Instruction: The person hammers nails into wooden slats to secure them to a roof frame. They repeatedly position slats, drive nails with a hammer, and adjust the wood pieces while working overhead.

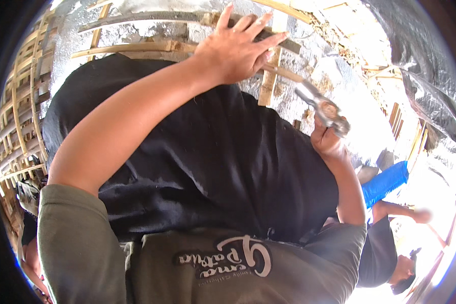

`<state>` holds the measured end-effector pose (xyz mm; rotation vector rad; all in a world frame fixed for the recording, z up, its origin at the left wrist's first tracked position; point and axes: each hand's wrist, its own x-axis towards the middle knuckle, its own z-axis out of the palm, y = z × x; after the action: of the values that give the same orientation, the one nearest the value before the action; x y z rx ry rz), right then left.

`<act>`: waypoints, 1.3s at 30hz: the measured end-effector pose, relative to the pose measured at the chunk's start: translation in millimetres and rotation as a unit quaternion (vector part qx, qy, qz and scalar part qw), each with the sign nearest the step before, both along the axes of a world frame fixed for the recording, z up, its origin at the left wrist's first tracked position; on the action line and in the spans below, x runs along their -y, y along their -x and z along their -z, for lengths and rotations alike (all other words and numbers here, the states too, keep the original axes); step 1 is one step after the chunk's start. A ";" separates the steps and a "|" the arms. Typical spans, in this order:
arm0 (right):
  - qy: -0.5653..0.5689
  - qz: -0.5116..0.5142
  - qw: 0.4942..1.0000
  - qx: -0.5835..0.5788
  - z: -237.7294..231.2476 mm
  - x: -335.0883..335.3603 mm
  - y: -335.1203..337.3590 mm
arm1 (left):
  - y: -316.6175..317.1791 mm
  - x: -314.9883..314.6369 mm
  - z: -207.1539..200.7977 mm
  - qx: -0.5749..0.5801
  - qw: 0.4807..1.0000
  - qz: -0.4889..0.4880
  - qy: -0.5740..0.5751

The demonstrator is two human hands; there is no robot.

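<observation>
My left hand reaches far forward with its fingers spread over narrow bamboo slats. Beneath and beside it run a pale slat and, farther off, a darker slat. My right hand is closed around a hammer, raised to the right of the left hand. The hammer has a shiny metal head, slightly smeared by motion, angled toward the slat end near my left hand. Its handle is mostly hidden. Whether a nail sits under my left fingers cannot be seen.
Dark cloth covers my lap. A bamboo lattice stands at the left. Black plastic sheeting hangs at the right. A person in dark clothes and a blue object are at the lower right; another person is partly visible lower left.
</observation>
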<state>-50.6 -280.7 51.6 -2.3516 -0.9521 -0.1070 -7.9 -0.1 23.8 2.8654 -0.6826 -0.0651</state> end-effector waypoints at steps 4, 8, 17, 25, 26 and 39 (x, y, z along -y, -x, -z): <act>0.237 0.077 0.963 -0.105 -11.5 -15.3 -10.5 | 1.7 -4.6 -6.9 -0.012 0.999 0.016 -0.029; 0.135 0.085 0.986 0.041 -4.4 1.9 8.3 | 4.0 -1.5 6.1 0.018 1.000 -0.003 -0.011; 0.231 0.095 0.963 -0.098 -20.8 -13.3 0.8 | 6.3 3.8 -8.5 -0.027 0.999 -0.007 -0.026; 0.199 0.091 0.971 -0.097 -15.6 -15.0 -6.1 | 3.1 -0.7 -6.3 -0.024 1.000 -0.006 -0.006; 0.165 0.089 0.981 -0.059 -21.0 -12.2 -0.5 | 1.1 -0.5 -0.2 -0.022 1.000 -0.005 0.000; 0.265 0.100 0.951 -0.127 -20.7 -18.8 -5.7 | 2.0 2.2 38.1 0.060 0.998 -0.019 -0.008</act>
<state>-45.0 -261.8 72.3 -2.8562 -0.6705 0.4148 -10.0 -2.2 -14.2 2.9154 -0.6513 0.1077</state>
